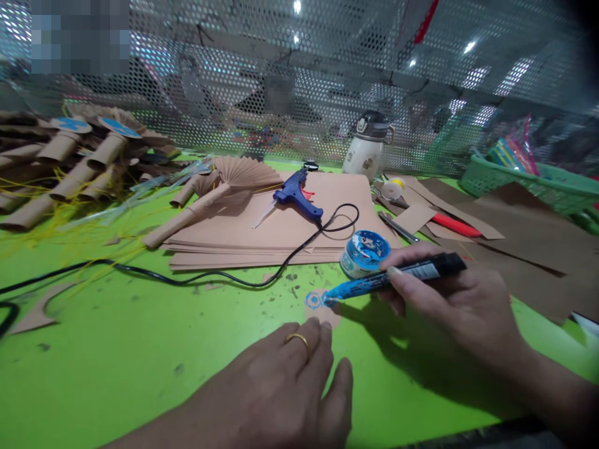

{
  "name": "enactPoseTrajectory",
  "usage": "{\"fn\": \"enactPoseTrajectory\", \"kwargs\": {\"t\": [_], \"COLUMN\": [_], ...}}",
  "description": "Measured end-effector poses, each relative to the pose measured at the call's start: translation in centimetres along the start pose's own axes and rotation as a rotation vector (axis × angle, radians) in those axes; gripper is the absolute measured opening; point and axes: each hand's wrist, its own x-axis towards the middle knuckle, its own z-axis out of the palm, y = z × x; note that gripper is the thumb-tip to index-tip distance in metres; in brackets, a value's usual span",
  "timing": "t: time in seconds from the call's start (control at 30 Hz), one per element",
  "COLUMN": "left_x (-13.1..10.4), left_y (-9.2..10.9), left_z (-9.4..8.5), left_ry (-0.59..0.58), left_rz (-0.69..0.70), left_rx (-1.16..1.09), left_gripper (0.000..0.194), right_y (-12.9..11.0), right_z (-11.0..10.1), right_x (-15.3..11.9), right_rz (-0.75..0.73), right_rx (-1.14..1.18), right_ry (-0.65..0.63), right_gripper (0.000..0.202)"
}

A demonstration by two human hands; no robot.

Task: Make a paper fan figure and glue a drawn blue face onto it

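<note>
In the head view, gripping a blue-smeared marker (369,285) in the right hand (461,305), touching its tip to a small paper disc (330,317) on the green table (140,349), near a blue-stained jar (352,267); extending the left hand (285,380) flat, resting on the disc's near edge.

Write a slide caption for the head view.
Right hand holds a blue-smeared pen to a small paper disc; left hand touches its edge.
</note>
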Motion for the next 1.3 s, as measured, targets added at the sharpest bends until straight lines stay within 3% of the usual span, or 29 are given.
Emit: {"fn": "enactPoseTrajectory", "kwargs": {"t": [0.67, 0.9, 1.3], "left_x": [-0.01, 0.01, 0.09], "left_y": [-0.02, 0.04, -0.16], "left_z": [0.06, 0.11, 0.2], "left_ry": [-0.003, 0.001, 0.02], "left_rz": [0.041, 0.017, 0.003], "left_rx": [0.054, 0.025, -0.01], "left_gripper": [0.029, 0.026, 0.028], "right_y": [-0.24, -0.23, 0.14], "right_z": [0.0, 0.02, 0.29], "right_x": [0.14, 0.1, 0.17], "right_rz": [-0.009, 0.002, 0.042], "right_rx": [0.025, 0.028, 0.099], "right_ry": [-0.157, -0.045, -0.127], "right_gripper": [0.003, 0.005, 0.006]}}
